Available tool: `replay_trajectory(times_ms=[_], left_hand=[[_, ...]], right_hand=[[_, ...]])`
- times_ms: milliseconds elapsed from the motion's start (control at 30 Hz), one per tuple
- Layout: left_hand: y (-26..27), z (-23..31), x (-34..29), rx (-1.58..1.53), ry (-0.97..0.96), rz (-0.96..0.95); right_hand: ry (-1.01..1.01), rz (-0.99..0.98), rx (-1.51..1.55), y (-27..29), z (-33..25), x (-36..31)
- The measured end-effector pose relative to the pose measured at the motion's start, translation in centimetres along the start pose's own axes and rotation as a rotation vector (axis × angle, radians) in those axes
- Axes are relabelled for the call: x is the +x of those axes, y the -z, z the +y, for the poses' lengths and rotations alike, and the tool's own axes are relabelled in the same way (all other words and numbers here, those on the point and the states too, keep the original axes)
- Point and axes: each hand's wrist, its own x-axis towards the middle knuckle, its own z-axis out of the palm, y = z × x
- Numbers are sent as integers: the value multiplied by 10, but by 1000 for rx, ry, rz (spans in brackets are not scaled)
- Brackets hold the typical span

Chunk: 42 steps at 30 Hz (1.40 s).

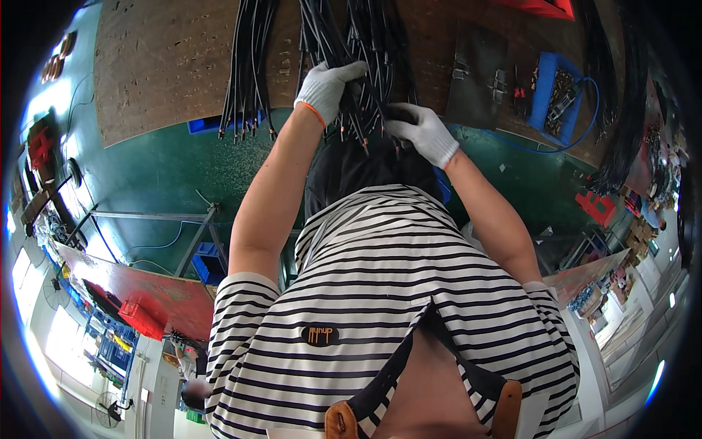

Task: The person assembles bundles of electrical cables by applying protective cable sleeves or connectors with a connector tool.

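My left hand [327, 89], in a white knitted glove with an orange cuff edge, is closed round part of a bundle of black cables [322, 33] that hangs over the table's near edge. My right hand [425, 133], gloved the same way, pinches black cables at the right side of that bundle, near their lower ends; its fingertips are partly hidden among them. Small copper-coloured tips [365, 143] show at the cable ends, just above my lap. To the left, a separate bunch of black cables [248, 73] dangles over the edge, touched by neither hand.
The brown worktable [161, 66] spans the far side. On its right stand a dark plate [475, 69] with small metal parts and a blue bin [542, 91] of fittings and tools. More black cables [603, 58] lie farther right. A blue tray [205, 126] sits below the edge.
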Motion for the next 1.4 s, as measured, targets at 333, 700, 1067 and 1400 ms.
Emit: replay_trajectory(times_ms=[333,700,1067,1400], left_hand=[[66,-5,-2,83,-62,128],[83,5,-14,-140,-35,37],[52,2,-10,-162,-23,-59],[28,-7,-11,-96,-142,33]], right_hand=[[141,265,-70,-55,-46,179],[-75,157,372,-47,-99,155],[208,-13,-99,-11,-42,52],[151,-159,-443,23,-14,-12]])
